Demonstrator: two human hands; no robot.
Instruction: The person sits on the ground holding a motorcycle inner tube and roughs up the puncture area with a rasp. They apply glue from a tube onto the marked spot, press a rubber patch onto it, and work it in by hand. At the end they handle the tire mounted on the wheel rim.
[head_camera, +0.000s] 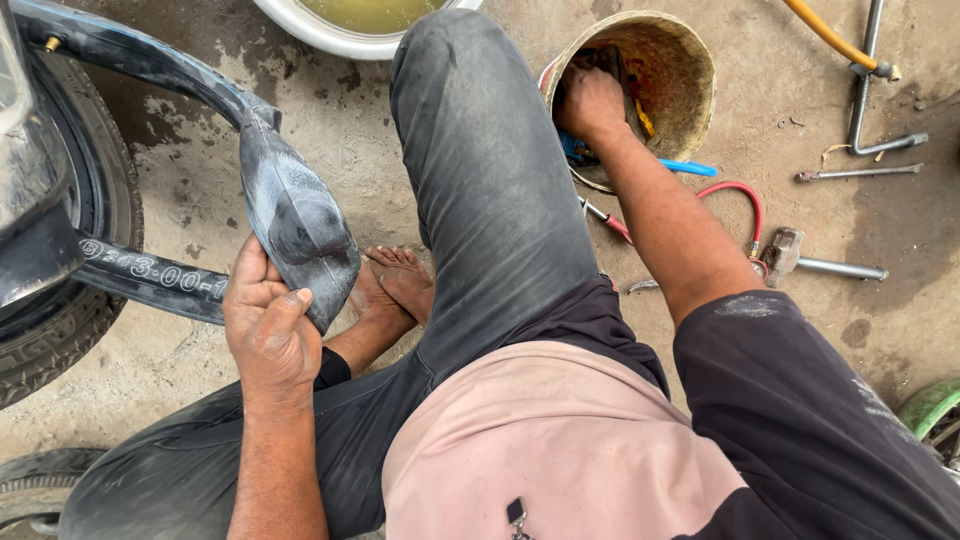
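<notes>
The left hand (268, 325) grips a fold of the limp black rubber inner tube (295, 225), fingers (290, 305) pinched around its lower edge, just beside the black tyre with white lettering (60, 300) on the concrete floor (200, 160). The tube runs up and away to its brass valve (50, 43) at the top left. Over on the other side, the right hand (592, 100) is plunged into the worn yellowish round bucket of tools (680, 70); its fingers are buried among the contents, so I cannot tell whether they clasp anything.

Risks from here, as I judge them: the head is turned over the tube while that hand rummages blind, and something sharp in the bucket could nick a fingertip. The bucket looks tipped, so a tug might spill it toward the steel hammer (790, 255) and red hose (740, 200). A one-handed pinch could also let the slack tube slide free.
</notes>
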